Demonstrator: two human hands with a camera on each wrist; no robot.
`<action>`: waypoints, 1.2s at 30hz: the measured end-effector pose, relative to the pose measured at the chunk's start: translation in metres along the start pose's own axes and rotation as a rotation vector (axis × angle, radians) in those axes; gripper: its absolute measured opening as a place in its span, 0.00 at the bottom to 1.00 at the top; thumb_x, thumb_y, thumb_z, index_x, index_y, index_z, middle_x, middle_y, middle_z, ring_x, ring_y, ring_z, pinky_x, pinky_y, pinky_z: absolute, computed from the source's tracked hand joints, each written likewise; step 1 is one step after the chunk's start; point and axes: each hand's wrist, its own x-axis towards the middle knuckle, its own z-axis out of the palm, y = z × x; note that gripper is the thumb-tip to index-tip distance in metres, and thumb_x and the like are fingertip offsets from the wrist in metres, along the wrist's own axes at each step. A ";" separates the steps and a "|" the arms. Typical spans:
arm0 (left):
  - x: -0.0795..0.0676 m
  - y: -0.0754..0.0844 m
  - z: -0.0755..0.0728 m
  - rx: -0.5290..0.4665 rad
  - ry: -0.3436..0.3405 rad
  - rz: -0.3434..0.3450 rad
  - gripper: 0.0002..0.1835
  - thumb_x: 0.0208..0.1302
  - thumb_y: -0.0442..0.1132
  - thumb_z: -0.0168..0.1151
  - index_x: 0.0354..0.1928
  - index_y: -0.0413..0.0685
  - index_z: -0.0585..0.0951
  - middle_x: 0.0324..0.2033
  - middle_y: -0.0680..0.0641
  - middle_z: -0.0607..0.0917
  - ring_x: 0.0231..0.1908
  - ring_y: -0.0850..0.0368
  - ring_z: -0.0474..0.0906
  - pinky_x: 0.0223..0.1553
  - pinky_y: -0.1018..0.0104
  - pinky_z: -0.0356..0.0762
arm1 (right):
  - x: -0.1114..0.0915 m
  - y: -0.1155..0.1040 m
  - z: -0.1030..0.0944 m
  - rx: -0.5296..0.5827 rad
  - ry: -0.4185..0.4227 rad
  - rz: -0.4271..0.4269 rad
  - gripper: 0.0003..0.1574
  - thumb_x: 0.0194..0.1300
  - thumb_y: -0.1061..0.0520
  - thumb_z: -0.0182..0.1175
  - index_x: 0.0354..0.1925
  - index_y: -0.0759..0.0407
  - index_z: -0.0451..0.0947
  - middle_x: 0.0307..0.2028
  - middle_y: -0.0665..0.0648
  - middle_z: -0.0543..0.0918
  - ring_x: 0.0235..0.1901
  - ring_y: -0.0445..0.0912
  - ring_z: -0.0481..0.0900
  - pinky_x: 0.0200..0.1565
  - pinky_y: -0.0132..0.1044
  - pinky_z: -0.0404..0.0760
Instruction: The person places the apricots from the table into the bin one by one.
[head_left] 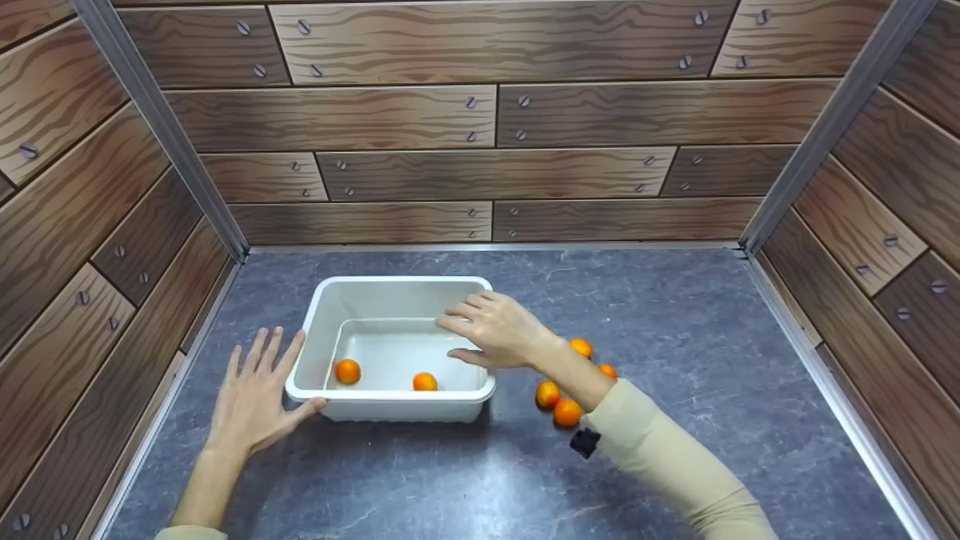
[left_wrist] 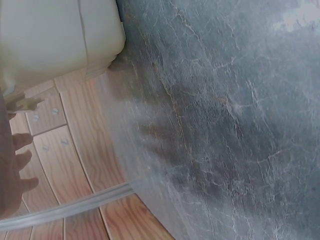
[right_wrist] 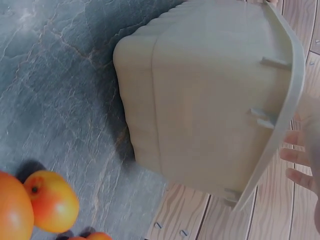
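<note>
A white plastic bin [head_left: 409,405] stands on the dark marbled surface, with two small round orange fruits inside: one fruit [head_left: 347,371] at the left, another fruit [head_left: 424,382] near the front wall. My left hand [head_left: 255,401] lies along the bin's left side, fingers spread and straight, its thumb at the front-left rim. Over the bin's right rim reaches my right hand [head_left: 495,330], fingers extended and thumb apart, with nothing seen in its grasp. The right wrist view shows the bin's outer side wall [right_wrist: 215,100] and those fingers [right_wrist: 300,157] beyond the rim.
Right of the bin, several more orange fruits [head_left: 567,412] lie grouped on the surface, partly behind my right forearm. A small black object [head_left: 585,442] is by the right sleeve. Wood-patterned walls [head_left: 495,112] with metal edging enclose the back and both sides.
</note>
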 end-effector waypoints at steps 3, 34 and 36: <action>0.000 0.000 0.000 -0.004 0.004 0.001 0.58 0.58 0.79 0.57 0.83 0.54 0.60 0.80 0.33 0.64 0.81 0.32 0.57 0.80 0.30 0.52 | -0.005 0.004 -0.001 0.001 0.036 0.004 0.30 0.70 0.34 0.65 0.61 0.49 0.83 0.52 0.50 0.91 0.51 0.48 0.88 0.54 0.40 0.88; 0.000 -0.001 0.002 0.002 0.019 0.008 0.58 0.58 0.80 0.57 0.83 0.53 0.60 0.80 0.33 0.64 0.81 0.32 0.57 0.81 0.30 0.52 | -0.069 0.038 -0.008 0.106 0.176 0.113 0.34 0.60 0.39 0.74 0.58 0.57 0.85 0.51 0.56 0.91 0.47 0.53 0.90 0.49 0.46 0.91; 0.000 0.000 0.002 -0.002 0.016 0.007 0.58 0.58 0.80 0.56 0.83 0.52 0.60 0.80 0.33 0.64 0.81 0.32 0.56 0.81 0.29 0.51 | -0.075 0.040 -0.006 0.105 0.185 0.122 0.34 0.59 0.39 0.74 0.58 0.57 0.85 0.51 0.57 0.91 0.47 0.53 0.90 0.49 0.47 0.91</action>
